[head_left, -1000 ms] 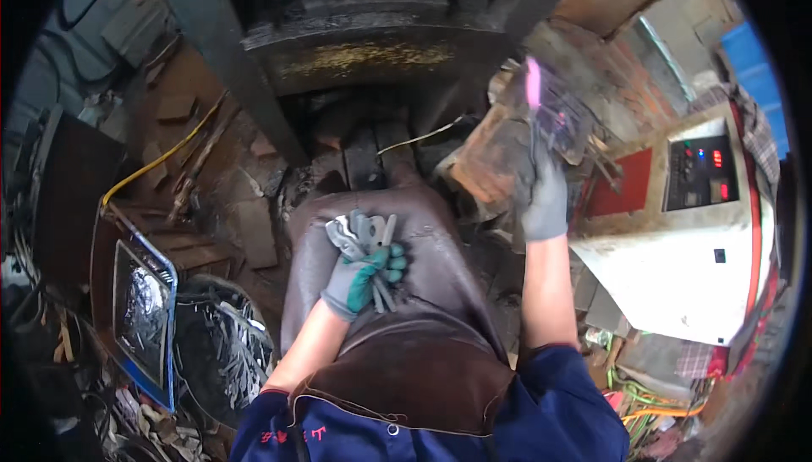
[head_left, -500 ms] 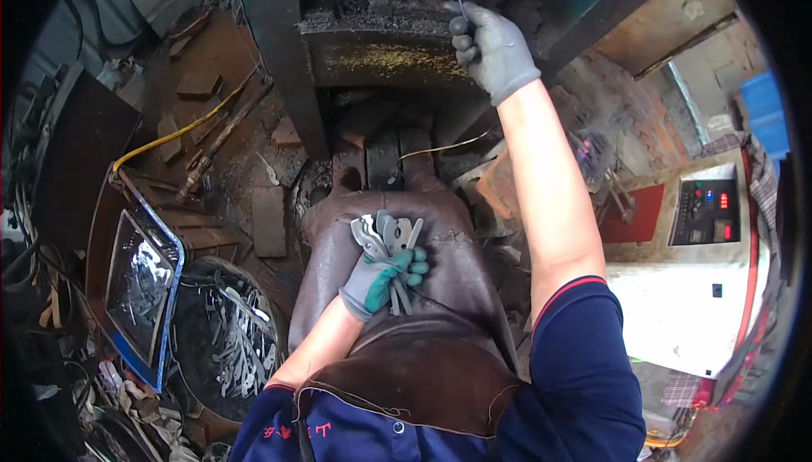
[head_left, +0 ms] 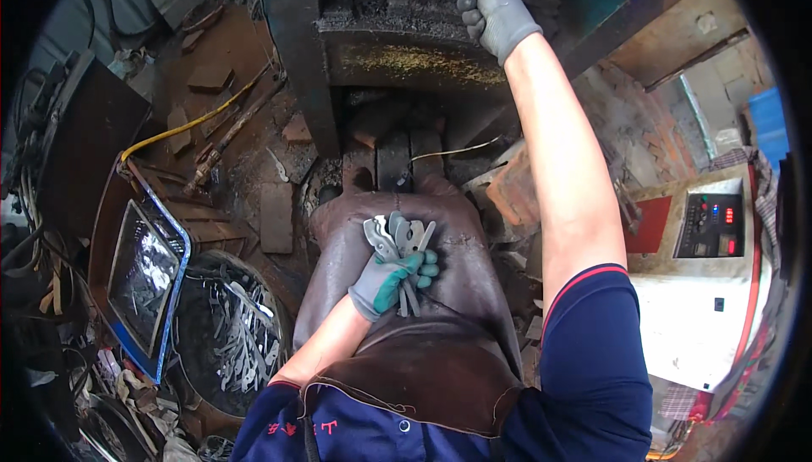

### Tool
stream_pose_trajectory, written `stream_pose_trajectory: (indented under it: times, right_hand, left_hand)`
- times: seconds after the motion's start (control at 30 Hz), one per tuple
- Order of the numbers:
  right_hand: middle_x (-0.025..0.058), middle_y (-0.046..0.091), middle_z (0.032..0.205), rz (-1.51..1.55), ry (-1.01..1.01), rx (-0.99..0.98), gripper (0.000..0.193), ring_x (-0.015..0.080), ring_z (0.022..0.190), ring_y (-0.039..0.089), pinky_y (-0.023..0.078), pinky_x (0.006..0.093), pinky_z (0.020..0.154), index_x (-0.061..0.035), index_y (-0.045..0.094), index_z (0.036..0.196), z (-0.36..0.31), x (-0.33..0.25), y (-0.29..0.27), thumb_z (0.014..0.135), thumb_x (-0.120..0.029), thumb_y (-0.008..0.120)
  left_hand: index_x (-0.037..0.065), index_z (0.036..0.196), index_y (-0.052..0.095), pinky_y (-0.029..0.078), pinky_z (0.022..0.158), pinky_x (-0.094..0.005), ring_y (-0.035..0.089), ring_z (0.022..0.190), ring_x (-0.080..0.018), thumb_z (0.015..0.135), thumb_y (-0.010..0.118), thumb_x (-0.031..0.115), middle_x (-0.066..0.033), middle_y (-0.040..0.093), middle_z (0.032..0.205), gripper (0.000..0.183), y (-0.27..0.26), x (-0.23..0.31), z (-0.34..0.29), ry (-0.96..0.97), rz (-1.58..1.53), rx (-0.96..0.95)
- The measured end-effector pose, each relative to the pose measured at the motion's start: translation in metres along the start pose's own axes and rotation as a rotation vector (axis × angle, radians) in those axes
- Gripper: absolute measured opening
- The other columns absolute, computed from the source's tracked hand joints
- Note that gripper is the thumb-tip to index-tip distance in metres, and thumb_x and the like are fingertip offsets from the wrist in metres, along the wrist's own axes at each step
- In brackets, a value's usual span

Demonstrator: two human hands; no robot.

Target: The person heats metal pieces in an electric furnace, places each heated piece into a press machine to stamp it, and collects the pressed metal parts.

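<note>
Metal blanks (head_left: 397, 246) pointing forward, left grip (head_left: 391, 280)

Blue-framed welding shield (head_left: 145, 280) at left; round bin of metal scraps (head_left: 228, 335); control box (head_left: 706, 227) at right

- At top centre of the frame I see my right hand (head_left: 495, 15) hard against the dark machine block (head_left: 397, 30); no slack there.
- The steel post (head_left: 296, 47), upper left of centre, walls off that side.
- At centre my left hand (head_left: 391, 280) pins metal blanks (head_left: 397, 238) on the leather apron (head_left: 397, 327); apron around is bare.
- The bin of scrap (head_left: 228, 335) crowds the lower left.
- The control box (head_left: 719, 284) blocks the right.
</note>
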State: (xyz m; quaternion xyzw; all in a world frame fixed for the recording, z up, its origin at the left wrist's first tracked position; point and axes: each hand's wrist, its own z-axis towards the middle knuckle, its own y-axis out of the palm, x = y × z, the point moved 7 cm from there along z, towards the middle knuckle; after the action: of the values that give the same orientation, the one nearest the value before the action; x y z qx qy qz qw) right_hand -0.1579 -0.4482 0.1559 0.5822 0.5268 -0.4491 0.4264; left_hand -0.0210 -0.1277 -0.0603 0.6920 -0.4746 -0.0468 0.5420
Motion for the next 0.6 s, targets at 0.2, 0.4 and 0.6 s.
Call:
stream_pose_trajectory:
  times: [0.2,0.4,0.6]
  right_hand:
    - [-0.0040,0.051,0.066,0.014,0.005,-0.066,0.032,0.0020,0.049,0.039,0.026,0.0161,0.037,-0.0043,0.059,0.100,-0.019,0.010,-0.001,0.094,-0.034,0.049]
    - [-0.0013,0.056,0.068,-0.188,0.088,-0.124,0.053,0.0070,0.053,0.045,0.030,0.0208,0.045,-0.0042,0.065,0.096,-0.133,0.096,-0.037,0.092,-0.052,0.044]
    - [0.0084,0.068,0.078,-0.500,0.114,-0.352,0.032,0.0104,0.059,0.059,0.049,0.0260,0.058,-0.0018,0.068,0.099,-0.208,0.221,-0.006,0.086,-0.030,0.064]
  left_hand:
    - [0.004,0.121,0.053,0.054,0.072,-0.0316,0.063,0.088,-0.0210,0.091,0.056,0.011,-0.0105,0.062,0.106,0.031,-0.002,-0.001,0.001,-0.010,-0.039,-0.005]
    - [0.001,0.123,0.051,0.055,0.077,-0.0338,0.063,0.095,-0.0231,0.091,0.054,0.011,-0.0147,0.061,0.113,0.033,0.006,0.006,-0.005,0.023,-0.128,-0.065]
    - [0.000,0.125,0.049,0.055,0.078,-0.0328,0.063,0.094,-0.0232,0.092,0.054,0.013,-0.0145,0.061,0.113,0.036,0.012,-0.002,0.006,-0.023,-0.040,-0.072]
